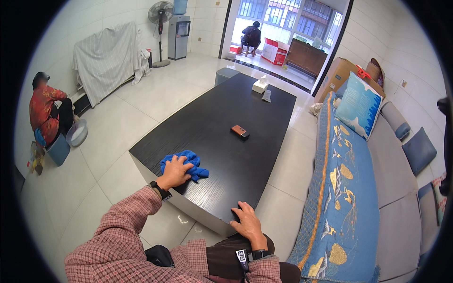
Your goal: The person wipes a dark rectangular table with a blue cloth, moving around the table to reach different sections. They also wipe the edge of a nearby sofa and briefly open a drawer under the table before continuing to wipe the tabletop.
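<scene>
My left hand [176,172] presses down on a crumpled blue cloth [191,160], its fingers spread over the fabric. The cloth lies at the near left part of a black wood-grain coffee table [212,131]. At the table's near right corner rests my right hand [246,221], fingers apart and holding nothing. Farther up the tabletop is a small brown-and-black case or box [240,132]. A white tissue box [260,86] stands near the far end, with a translucent plastic packet [267,96] beside it.
A sofa with a blue patterned cover [348,198] runs along the right. On the left, a person in red [47,109] sits by a basin [77,133]. Another person [251,37] sits near the windows. A grey bin or stool [225,75] stands beyond the table's far left edge.
</scene>
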`<control>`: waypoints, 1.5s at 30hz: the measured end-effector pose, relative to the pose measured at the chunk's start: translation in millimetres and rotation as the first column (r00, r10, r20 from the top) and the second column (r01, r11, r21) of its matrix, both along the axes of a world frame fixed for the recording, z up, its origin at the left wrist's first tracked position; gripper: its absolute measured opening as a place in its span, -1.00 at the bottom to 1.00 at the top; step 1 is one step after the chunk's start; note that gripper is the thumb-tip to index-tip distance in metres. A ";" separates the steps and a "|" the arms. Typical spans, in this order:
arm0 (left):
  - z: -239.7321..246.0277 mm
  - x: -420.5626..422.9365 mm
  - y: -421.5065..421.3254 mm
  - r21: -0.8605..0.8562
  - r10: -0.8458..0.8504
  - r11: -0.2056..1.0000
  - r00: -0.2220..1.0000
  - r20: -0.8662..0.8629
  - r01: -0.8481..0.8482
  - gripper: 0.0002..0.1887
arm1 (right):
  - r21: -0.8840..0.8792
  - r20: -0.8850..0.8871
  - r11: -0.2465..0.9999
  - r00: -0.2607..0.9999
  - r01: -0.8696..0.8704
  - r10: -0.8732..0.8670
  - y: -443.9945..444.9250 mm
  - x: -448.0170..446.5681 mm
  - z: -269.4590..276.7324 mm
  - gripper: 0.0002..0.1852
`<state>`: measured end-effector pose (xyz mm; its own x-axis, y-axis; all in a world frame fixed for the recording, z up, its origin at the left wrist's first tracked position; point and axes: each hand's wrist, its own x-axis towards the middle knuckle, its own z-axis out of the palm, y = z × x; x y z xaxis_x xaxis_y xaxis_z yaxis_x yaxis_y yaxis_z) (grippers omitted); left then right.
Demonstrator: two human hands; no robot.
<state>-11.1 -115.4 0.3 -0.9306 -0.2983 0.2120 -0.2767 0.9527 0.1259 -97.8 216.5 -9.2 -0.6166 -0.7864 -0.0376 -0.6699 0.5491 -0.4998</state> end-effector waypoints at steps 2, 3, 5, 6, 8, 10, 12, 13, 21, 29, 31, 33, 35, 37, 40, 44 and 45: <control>-1.8 -6.1 21.2 -0.089 -0.114 0.990 0.992 -0.049 0.109 -0.56 | -0.007 0.027 1.000 1.000 0.004 -0.004 1.7 -0.4 -3.3 -0.44; -1.3 -9.3 35.3 -0.105 -0.168 0.981 0.985 -0.043 0.163 -0.56 | -0.002 0.038 1.000 0.999 0.003 -0.003 2.0 -1.1 -4.3 -0.44; 1.6 -12.9 68.2 -0.124 -0.316 0.944 0.946 -0.071 0.306 -0.56 | -0.013 0.056 1.000 0.998 -0.001 0.002 2.1 -2.5 -5.6 -0.45; 3.4 -14.1 84.7 -0.101 -0.360 0.929 0.933 -0.020 0.357 -0.52 | -0.028 0.064 1.000 0.998 -0.003 0.005 2.2 -3.3 -5.9 -0.45; 6.7 -15.5 112.7 -0.088 -0.465 0.882 0.885 -0.013 0.462 -0.45 | -0.034 0.079 0.999 0.997 0.003 0.000 2.8 -4.5 -5.7 -0.45; 9.5 -13.8 126.4 -0.084 -0.505 0.860 0.863 0.008 0.503 -0.48 | 0.003 0.098 1.000 0.995 0.027 -0.027 3.8 -5.1 -4.9 -0.46; 11.5 -11.5 124.3 -0.014 -0.513 0.859 0.858 -0.028 0.513 -0.51 | -0.021 0.123 0.999 0.992 0.037 -0.034 4.8 -4.4 -3.7 -0.46; 12.4 -9.4 116.4 0.035 -0.511 0.858 0.858 -0.049 0.513 -0.52 | -0.008 0.135 0.999 0.990 0.046 -0.044 5.2 -3.7 -3.0 -0.47; 5.6 11.9 14.5 0.025 -0.159 0.987 0.987 -0.039 0.160 -0.53 | -0.070 0.132 0.996 0.990 0.059 -0.049 4.9 -1.9 -2.3 -0.53; -1.6 22.8 -58.8 -0.019 0.177 0.984 0.981 -0.081 -0.179 -0.48 | -0.097 0.087 0.992 0.994 0.075 -0.067 1.7 -3.1 -4.5 -0.57; -5.0 26.6 -39.8 -0.088 0.133 0.986 0.988 -0.082 -0.140 -0.48 | -0.104 0.082 0.990 0.993 0.099 -0.091 -0.1 -2.7 -2.8 -0.59; -2.8 31.5 -12.2 -0.086 0.064 0.994 0.993 -0.100 -0.073 -0.50 | -0.123 0.075 0.987 0.993 0.105 -0.097 -1.7 -3.1 -0.7 -0.61; 2.9 34.0 21.3 -0.101 -0.064 0.994 0.989 -0.131 0.051 -0.51 | -0.139 0.065 0.984 0.993 0.109 -0.100 -2.8 -3.0 0.8 -0.63; 10.4 32.9 53.3 -0.055 -0.198 0.980 0.973 -0.114 0.193 -0.52 | -0.151 0.051 0.982 0.993 0.114 -0.108 -2.8 -2.8 1.8 -0.64; 16.2 29.0 93.5 -0.055 -0.355 0.935 0.928 -0.108 0.351 -0.48 | -0.161 0.051 0.981 0.994 0.104 -0.097 -1.9 -3.0 2.3 -0.64; 21.4 29.5 86.5 0.071 -0.345 0.935 0.937 -0.052 0.348 -0.45 | -0.158 0.062 0.983 0.995 0.092 -0.083 0.2 -3.7 1.6 -0.63; 21.4 30.4 75.1 0.103 -0.338 0.934 0.940 -0.055 0.342 -0.42 | -0.161 0.067 0.982 0.994 0.095 -0.085 0.6 -3.6 1.3 -0.63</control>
<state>19.3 -40.3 21.7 -0.9730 0.0115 0.2305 0.0680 0.9687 0.2385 -101.4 217.1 -7.9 -0.6858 -0.7261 0.0486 -0.5877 0.5132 -0.6255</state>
